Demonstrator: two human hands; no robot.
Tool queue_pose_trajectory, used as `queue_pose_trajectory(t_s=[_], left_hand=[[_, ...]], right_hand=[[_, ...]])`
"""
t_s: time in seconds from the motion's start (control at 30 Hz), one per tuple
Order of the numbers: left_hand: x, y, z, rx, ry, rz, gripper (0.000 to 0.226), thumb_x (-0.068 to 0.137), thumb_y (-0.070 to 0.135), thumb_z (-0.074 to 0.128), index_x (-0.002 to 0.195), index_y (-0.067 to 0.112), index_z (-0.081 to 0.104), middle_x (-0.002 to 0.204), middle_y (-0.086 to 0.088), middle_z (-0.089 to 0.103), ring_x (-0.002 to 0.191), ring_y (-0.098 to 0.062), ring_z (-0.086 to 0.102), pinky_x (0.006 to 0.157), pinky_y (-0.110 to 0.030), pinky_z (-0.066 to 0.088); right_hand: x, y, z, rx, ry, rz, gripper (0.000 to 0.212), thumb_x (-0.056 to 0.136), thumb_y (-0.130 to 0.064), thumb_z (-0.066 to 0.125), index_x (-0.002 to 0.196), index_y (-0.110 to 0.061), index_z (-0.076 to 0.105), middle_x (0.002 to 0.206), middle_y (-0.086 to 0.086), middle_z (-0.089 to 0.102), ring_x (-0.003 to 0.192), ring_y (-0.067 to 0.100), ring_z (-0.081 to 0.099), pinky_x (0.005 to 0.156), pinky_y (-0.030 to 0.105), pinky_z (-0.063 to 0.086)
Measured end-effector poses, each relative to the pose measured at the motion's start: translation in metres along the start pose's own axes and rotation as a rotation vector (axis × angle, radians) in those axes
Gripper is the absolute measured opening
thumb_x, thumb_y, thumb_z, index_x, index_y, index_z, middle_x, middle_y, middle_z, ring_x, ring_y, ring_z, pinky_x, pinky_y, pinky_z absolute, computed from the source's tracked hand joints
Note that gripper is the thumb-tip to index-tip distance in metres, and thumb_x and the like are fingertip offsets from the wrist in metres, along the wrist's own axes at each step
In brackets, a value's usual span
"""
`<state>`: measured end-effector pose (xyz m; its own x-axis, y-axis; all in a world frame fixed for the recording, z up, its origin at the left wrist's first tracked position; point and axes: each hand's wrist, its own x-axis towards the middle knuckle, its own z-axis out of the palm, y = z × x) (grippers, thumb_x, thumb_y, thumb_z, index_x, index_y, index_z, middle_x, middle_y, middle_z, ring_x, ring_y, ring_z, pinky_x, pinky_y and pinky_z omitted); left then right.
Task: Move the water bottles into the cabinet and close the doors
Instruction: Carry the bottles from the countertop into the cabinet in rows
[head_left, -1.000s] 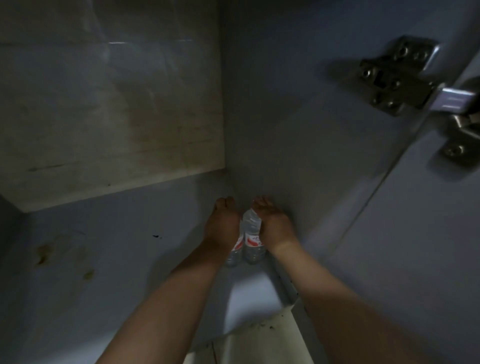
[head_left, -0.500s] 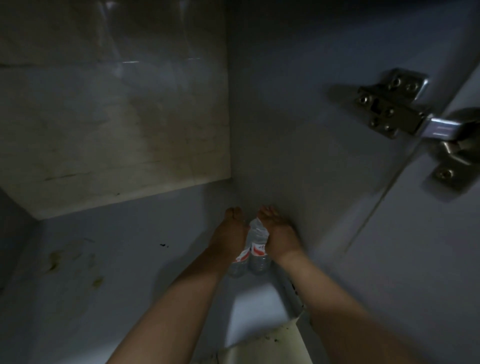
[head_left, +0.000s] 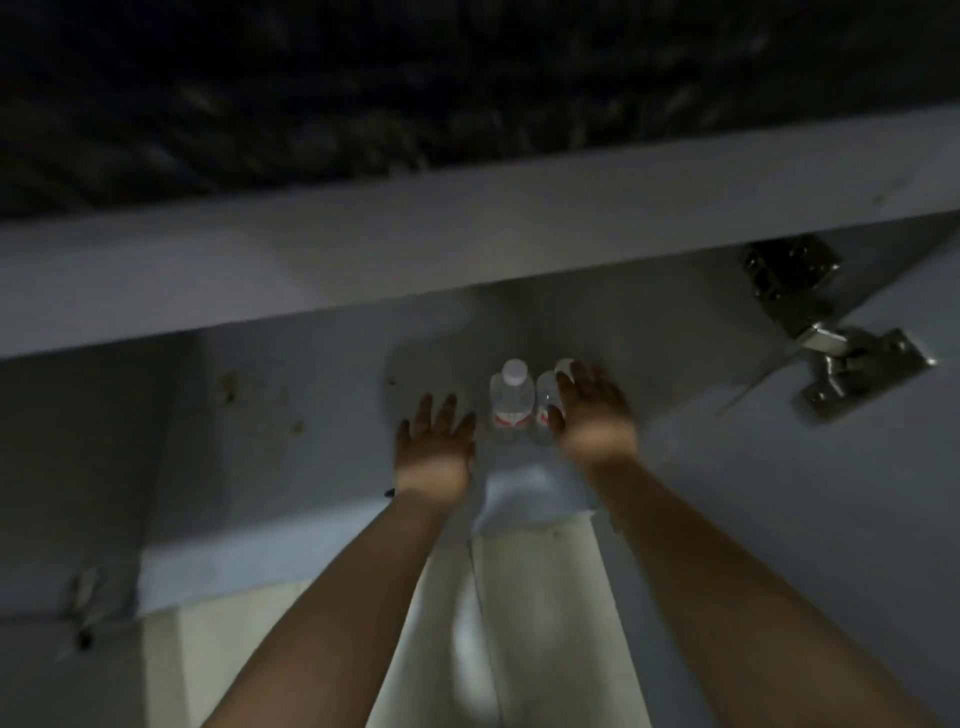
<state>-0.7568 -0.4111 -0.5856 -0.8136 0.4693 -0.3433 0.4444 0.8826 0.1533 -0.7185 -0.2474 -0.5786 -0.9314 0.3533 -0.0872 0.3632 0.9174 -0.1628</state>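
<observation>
Two clear, white-capped, red-labelled water bottles (head_left: 511, 397) stand upright, side by side.

cabinet floor (head_left: 291, 395), dim: your two water bottles (head_left: 511, 397) stand upright, side by side. your left hand (head_left: 435, 441) spread beside them, apart; your right hand (head_left: 592, 410) spread, overlapping the right bottle. metal hinge (head_left: 852, 364) at right.

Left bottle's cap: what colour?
White, on the left bottle's cap; head view, the only one.
</observation>
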Motion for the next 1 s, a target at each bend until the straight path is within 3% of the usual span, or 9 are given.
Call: queue_pose_trajectory(t_s=[0.03,0.1,0.23,0.47,0.67,0.87,1.0], left_hand=[[-0.018,-0.002,-0.003,-0.003,-0.016,-0.01,0.048,0.1,0.029,0.031,0.147,0.026,0.022,0.161,-0.001,0.007,0.149,-0.025,0.002,0.119,-0.043,0.015],[-0.056,-0.003,-0.013,-0.028,-0.055,-0.041,0.048,0.099,0.03,0.032,0.146,0.025,0.024,0.16,0.0,0.012,0.148,-0.025,0.005,0.118,-0.042,0.017],[-0.138,0.0,-0.051,-0.1,-0.145,-0.121,0.048,0.1,0.033,0.029,0.147,0.026,0.022,0.16,0.002,0.012,0.149,-0.024,0.003,0.119,-0.041,0.013],[-0.278,0.003,-0.134,-0.133,-0.186,-0.254,0.049,0.1,0.038,0.024,0.148,0.029,0.017,0.161,0.005,0.006,0.149,-0.021,-0.002,0.121,-0.039,0.007],[-0.357,-0.023,-0.21,-0.094,-0.092,-0.32,0.051,0.1,0.042,0.023,0.148,0.031,0.013,0.161,0.005,0.003,0.149,-0.022,-0.005,0.121,-0.041,0.004],[-0.399,-0.059,-0.296,-0.061,0.156,-0.334,0.051,0.099,0.041,0.028,0.148,0.031,0.017,0.16,0.005,0.007,0.149,-0.022,-0.002,0.121,-0.042,0.006],[-0.385,-0.072,-0.341,-0.076,0.371,-0.291,0.048,0.098,0.04,0.033,0.144,0.026,0.033,0.157,0.0,0.023,0.148,-0.026,0.01,0.119,-0.047,0.014]], right_hand=[[-0.012,-0.005,-0.004,-0.019,-0.038,-0.004,0.046,0.074,-0.031,0.045,0.097,-0.004,0.074,0.105,0.02,0.074,0.092,0.039,0.071,0.071,0.042,0.059],[-0.044,-0.015,-0.013,-0.03,-0.166,-0.005,0.043,0.067,-0.036,0.052,0.086,-0.005,0.076,0.092,0.017,0.077,0.081,0.038,0.073,0.061,0.041,0.06],[-0.112,-0.042,-0.056,-0.075,-0.282,-0.052,0.055,0.071,-0.043,0.035,0.086,-0.012,0.077,0.094,0.011,0.078,0.085,0.032,0.074,0.068,0.046,0.06],[-0.213,-0.094,-0.155,-0.075,-0.309,-0.172,0.057,0.069,-0.046,0.033,0.083,-0.013,0.078,0.093,0.008,0.079,0.084,0.028,0.075,0.065,0.043,0.06],[-0.251,-0.144,-0.225,-0.051,-0.179,-0.252,0.055,0.071,-0.046,0.036,0.086,-0.014,0.078,0.094,0.009,0.078,0.086,0.03,0.075,0.065,0.046,0.059],[-0.246,-0.191,-0.298,0.012,0.047,-0.335,0.053,0.072,-0.043,0.039,0.087,-0.01,0.077,0.098,0.013,0.077,0.09,0.032,0.074,0.069,0.047,0.059],[-0.208,-0.194,-0.351,0.011,0.215,-0.34,0.051,0.074,-0.041,0.042,0.088,-0.006,0.076,0.099,0.017,0.076,0.092,0.035,0.072,0.071,0.052,0.057]])
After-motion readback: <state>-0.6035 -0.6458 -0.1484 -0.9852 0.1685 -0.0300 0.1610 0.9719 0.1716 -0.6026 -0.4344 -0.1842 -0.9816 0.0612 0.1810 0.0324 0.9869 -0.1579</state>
